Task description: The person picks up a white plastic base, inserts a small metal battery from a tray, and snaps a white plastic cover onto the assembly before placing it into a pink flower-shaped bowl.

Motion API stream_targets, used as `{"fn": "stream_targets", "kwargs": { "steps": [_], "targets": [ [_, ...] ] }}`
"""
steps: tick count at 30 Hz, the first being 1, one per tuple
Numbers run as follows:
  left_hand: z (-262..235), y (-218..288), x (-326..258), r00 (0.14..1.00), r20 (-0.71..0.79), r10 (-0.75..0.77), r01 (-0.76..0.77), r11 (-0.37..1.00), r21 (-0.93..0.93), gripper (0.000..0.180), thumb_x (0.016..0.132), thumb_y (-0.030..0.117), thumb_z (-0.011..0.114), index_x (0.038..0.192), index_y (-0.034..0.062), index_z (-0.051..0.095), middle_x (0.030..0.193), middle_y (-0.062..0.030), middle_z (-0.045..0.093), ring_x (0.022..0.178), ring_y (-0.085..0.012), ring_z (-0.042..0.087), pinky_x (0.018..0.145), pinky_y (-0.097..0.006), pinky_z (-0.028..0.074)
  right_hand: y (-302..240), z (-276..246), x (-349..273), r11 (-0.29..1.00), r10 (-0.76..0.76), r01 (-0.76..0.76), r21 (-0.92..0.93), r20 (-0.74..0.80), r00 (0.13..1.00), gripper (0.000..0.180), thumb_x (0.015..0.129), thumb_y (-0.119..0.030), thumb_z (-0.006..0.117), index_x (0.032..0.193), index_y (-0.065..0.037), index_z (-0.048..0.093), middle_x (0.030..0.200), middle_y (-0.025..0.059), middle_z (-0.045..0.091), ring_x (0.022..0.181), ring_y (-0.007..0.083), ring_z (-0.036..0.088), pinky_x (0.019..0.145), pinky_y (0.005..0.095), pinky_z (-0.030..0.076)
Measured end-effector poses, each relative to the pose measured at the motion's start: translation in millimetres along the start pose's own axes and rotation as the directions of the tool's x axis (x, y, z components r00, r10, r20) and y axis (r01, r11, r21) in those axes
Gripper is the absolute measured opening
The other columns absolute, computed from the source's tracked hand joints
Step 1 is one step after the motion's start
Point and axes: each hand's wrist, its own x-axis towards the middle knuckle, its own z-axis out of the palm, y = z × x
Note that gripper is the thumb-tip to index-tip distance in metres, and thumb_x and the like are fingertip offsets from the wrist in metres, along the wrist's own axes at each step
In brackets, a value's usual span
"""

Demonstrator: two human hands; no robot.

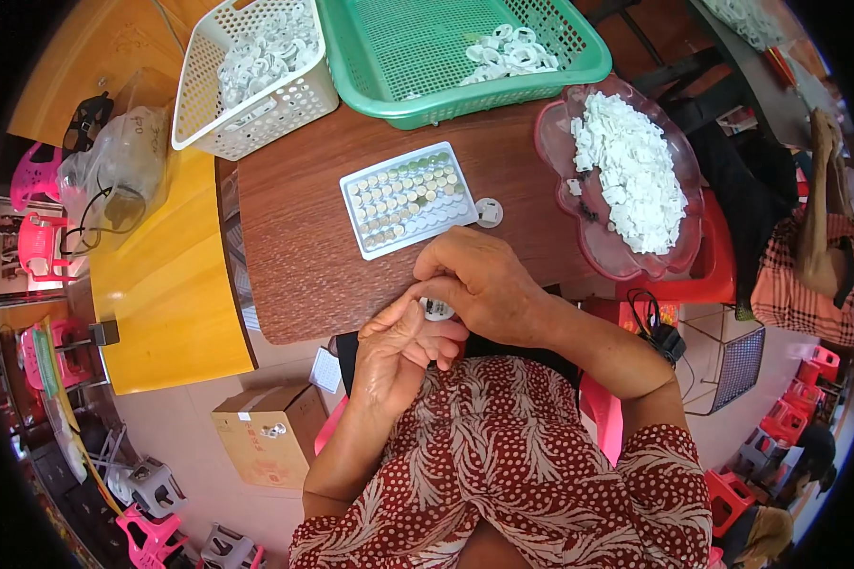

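Note:
My left hand point(394, 356) is raised in front of my lap, at the table's near edge, its fingers curled around a small round white plastic piece point(436, 309) with dark marks. Over it bends my right hand point(484, 284), thumb and forefinger pinched together by the piece's edge; whatever they hold is hidden. Just beyond my hands lies a white tray point(382, 248) with rows of round pockets. Many hold small silvery discs like button cells point(389, 194); pockets toward its right near side hold none. Another round white piece point(489, 212) rests against the tray's right side.
A white basket point(247, 133) and a green basket point(389, 62) of white rings stand at the table's far side. To the right, a pink scalloped dish point(560, 142) is heaped with small white pieces point(626, 171). A cardboard box point(268, 436) sits on the floor at left.

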Motion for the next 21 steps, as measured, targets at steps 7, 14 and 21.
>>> {"fn": "stream_targets", "kwargs": {
  "steps": [7,14,21],
  "targets": [
    [0.4,-0.4,1.0,0.998,0.012,0.063,-0.063,0.998,-0.03,0.038,0.095,0.025,0.05,0.119,-0.0039,0.051,0.083,-0.0209,0.066,0.067,-0.0227,0.065,0.058,-0.029,0.051,0.2,8.6,-0.7,0.991,0.094,-0.084,0.107,-0.099,0.991,0.018,0.073,-0.008,0.069,0.081,-0.003,0.054,0.075,0.0092,0.055,0.07,0.0265,0.055,0.061,0.0363,0.043],
    [-2.7,-12.4,2.4,0.936,-0.054,0.348,-0.324,0.91,0.257,0.033,0.093,0.019,0.055,0.115,-0.0051,0.058,0.087,-0.0177,0.067,0.071,-0.0214,0.066,0.065,-0.029,0.052,0.6,16.4,-3.4,0.997,0.071,-0.066,0.037,-0.14,0.988,0.015,0.075,-0.005,0.068,0.08,-0.003,0.054,0.074,0.009,0.054,0.068,0.026,0.054,0.059,0.0346,0.043],
    [-5.3,-16.9,4.8,0.88,-0.045,0.472,-0.42,0.82,0.388,0.03,0.091,0.011,0.057,0.116,-0.0054,0.058,0.09,-0.0155,0.066,0.07,-0.0199,0.066,0.064,-0.026,0.052,-0.8,22.2,-4.3,0.997,0.071,-0.07,0.013,-0.166,0.983,0.012,0.075,-0.004,0.065,0.08,-0.003,0.054,0.075,0.0101,0.055,0.07,0.0276,0.055,0.06,0.0364,0.044]
  ]
}}
